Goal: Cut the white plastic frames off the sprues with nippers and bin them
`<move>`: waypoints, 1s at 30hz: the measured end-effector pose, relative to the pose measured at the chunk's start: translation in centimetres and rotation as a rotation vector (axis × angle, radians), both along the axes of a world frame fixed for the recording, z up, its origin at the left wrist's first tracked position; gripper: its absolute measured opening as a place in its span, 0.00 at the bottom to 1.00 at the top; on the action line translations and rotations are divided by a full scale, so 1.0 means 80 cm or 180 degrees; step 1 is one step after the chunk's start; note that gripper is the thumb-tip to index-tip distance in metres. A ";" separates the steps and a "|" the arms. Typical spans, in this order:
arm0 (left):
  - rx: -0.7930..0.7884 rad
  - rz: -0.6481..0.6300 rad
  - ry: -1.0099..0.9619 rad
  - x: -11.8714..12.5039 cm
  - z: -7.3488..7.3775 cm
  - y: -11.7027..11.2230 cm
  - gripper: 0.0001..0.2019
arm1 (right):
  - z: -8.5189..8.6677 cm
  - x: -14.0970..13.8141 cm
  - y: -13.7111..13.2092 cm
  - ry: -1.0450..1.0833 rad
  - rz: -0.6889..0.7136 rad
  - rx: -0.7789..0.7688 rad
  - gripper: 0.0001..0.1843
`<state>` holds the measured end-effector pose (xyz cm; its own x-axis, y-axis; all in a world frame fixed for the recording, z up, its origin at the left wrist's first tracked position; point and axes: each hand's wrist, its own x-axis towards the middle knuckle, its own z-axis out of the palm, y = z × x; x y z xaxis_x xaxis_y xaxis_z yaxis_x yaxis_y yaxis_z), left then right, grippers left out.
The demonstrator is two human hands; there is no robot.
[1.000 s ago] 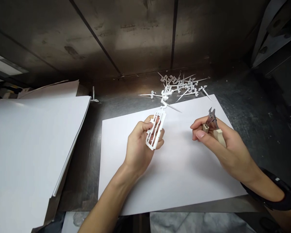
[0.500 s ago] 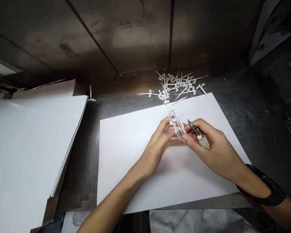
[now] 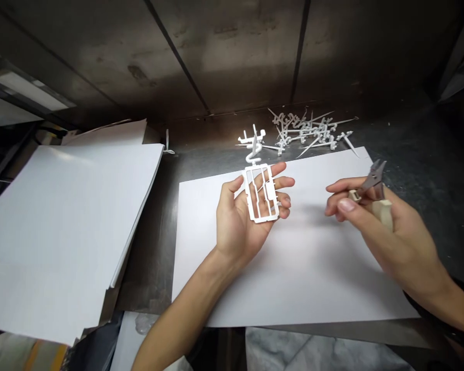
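Observation:
My left hand is palm up over the paper and holds a white plastic frame. The piece is rectangular with thin inner bars, and it rests across the palm and fingers. A curled stem and a small crossbar stick out from its far end. My right hand, to the right and apart from the frame, holds a pair of nippers with beige handles. The jaws point up and away, slightly parted. Beneath both hands lies a white sheet of paper.
Behind the sheet, a pile of thin white plastic offcuts lies on the dark metal bench. A stack of white sheets stands at the left, with a small white strip beside it. A metal wall closes off the back.
My right hand has moved away to the right with the nippers. The frame in my left hand has turned from edge-on to face up. The camera view has shifted slightly left.

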<state>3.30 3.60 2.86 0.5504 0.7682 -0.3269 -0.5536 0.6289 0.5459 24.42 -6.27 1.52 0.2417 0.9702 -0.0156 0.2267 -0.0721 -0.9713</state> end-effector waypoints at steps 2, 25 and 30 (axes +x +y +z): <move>0.0105 -0.0040 -0.0091 -0.006 0.003 0.002 0.26 | -0.003 0.003 0.001 0.0102 -0.0055 -0.0041 0.14; 0.0149 -0.0385 -0.0154 -0.007 -0.001 -0.002 0.29 | -0.010 0.006 0.002 0.0069 -0.0095 -0.0036 0.14; 0.0186 -0.0345 0.0113 -0.005 0.001 -0.002 0.29 | -0.007 0.009 0.001 0.0175 -0.0022 -0.0110 0.14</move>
<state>2.93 3.43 2.91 0.6202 0.7231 -0.3040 -0.4637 0.6506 0.6015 25.12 -6.23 0.99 0.2462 0.9672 -0.0626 0.1724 -0.1072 -0.9792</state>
